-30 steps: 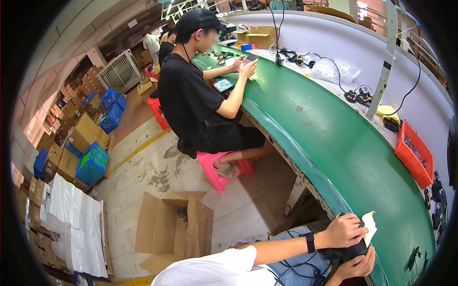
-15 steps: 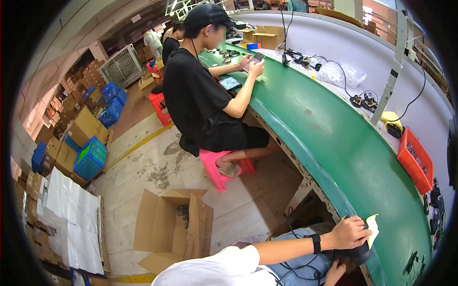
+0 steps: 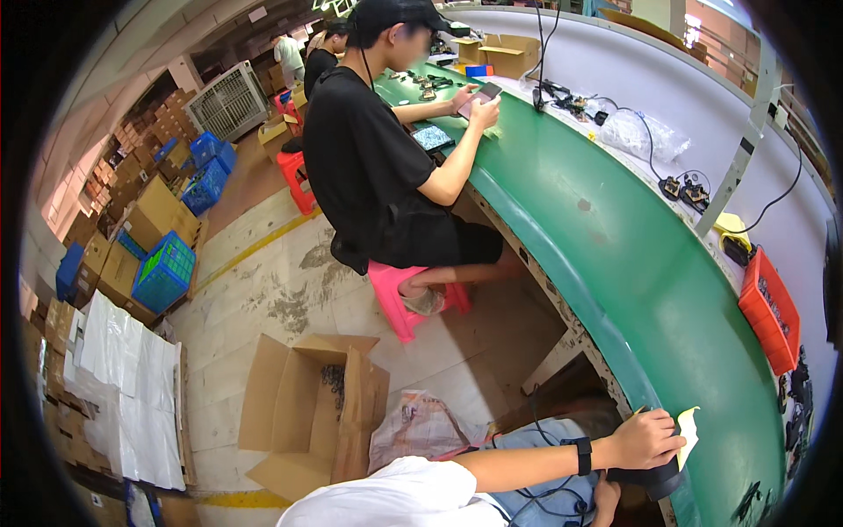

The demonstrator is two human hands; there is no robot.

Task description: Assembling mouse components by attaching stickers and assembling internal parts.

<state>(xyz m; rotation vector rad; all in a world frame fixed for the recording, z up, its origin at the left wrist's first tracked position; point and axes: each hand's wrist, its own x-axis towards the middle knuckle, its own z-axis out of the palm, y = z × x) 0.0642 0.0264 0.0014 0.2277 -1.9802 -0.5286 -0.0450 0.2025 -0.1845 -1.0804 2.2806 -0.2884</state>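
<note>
One long green worktop [image 3: 562, 228] curves from far left to near right. Along its left side sits one nearby co-worker [image 3: 378, 167] in black, past one open carton [image 3: 351, 413] on the floor and above one pink stool [image 3: 408, 303]. One red bin [image 3: 769, 312] stands at far right. One black object [image 3: 657, 483] is at the near edge, partly blocked by the left hand [image 3: 645, 441], its fingers closed over it; one yellowish sheet [image 3: 689, 432] touches them. I cannot tell the right hand's [image 3: 606, 499] grip.
</note>
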